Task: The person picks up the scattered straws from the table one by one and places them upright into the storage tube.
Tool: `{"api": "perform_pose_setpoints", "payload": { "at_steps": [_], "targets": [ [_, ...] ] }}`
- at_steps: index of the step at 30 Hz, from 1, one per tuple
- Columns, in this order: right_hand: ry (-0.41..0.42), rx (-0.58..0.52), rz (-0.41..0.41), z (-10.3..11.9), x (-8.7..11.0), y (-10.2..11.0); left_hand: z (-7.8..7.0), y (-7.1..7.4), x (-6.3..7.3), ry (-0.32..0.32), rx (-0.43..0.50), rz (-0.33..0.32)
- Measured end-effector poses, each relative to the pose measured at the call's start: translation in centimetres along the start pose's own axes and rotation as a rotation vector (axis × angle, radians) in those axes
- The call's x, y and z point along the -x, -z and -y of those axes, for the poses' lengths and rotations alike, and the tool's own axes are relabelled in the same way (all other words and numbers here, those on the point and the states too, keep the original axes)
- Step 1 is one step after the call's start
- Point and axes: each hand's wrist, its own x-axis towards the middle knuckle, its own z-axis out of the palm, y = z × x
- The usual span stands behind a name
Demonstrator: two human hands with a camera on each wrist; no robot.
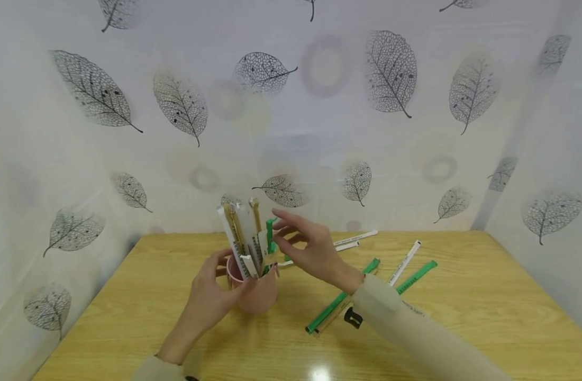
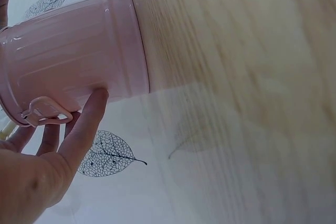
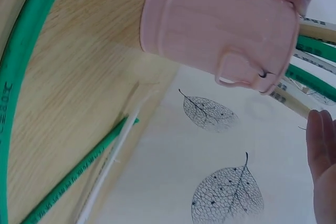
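The left hand point(image 1: 210, 291) grips the pink cup point(image 1: 256, 296), thumb near the front rim and fingers round the far side. The cup, with a small loop handle point(image 3: 231, 69), stands upright on the table. White, tan and green slim printed sticks point(image 1: 245, 238) rise from it and lean apart. Beside their upper ends is the right hand point(image 1: 312, 246), its thumb and fingers spread apart close to a green stick point(image 1: 270, 235). In the right wrist view, that hand's fingers point(image 3: 320, 140) look fairly straight near a tan stick's end.
Loose sticks lie right of the cup: a green one point(image 1: 338, 301) under the right forearm, another green one point(image 1: 417, 277), a white one point(image 1: 405, 262) and white ones near the back edge point(image 1: 355, 239). A leaf-patterned curtain point(image 1: 291, 121) hangs behind the wooden table point(image 1: 138, 296).
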Motion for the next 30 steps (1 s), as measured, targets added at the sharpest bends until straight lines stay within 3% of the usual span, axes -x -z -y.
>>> {"api": "perform_pose_setpoints", "payload": {
  "at_steps": [6,10,13,18,21,24,30],
  "targets": [
    [-0.025,0.065,0.008,0.6,0.2,2.1,-0.1,0.1,0.2,0.005,-0.007,0.001],
    [-0.100,0.094,0.086,1.0,1.3,3.7,-0.1,0.1,0.2,0.000,-0.005,0.007],
    [-0.190,0.106,0.263,1.2,2.7,5.1,0.0,0.0,0.2,-0.012,-0.007,0.007],
    [-0.355,0.101,0.709,1.6,5.0,6.5,0.1,0.0,0.2,-0.027,-0.009,0.001],
    [-0.401,0.113,0.896,2.1,6.3,6.5,0.0,0.0,0.1,-0.025,-0.008,-0.002],
    [-0.401,0.144,0.984,2.6,7.3,6.3,-0.1,0.0,0.1,-0.019,-0.008,-0.002],
    [-0.328,0.305,1.019,3.0,8.3,5.8,-0.5,0.1,0.2,-0.014,-0.001,-0.001]
  ]
}}
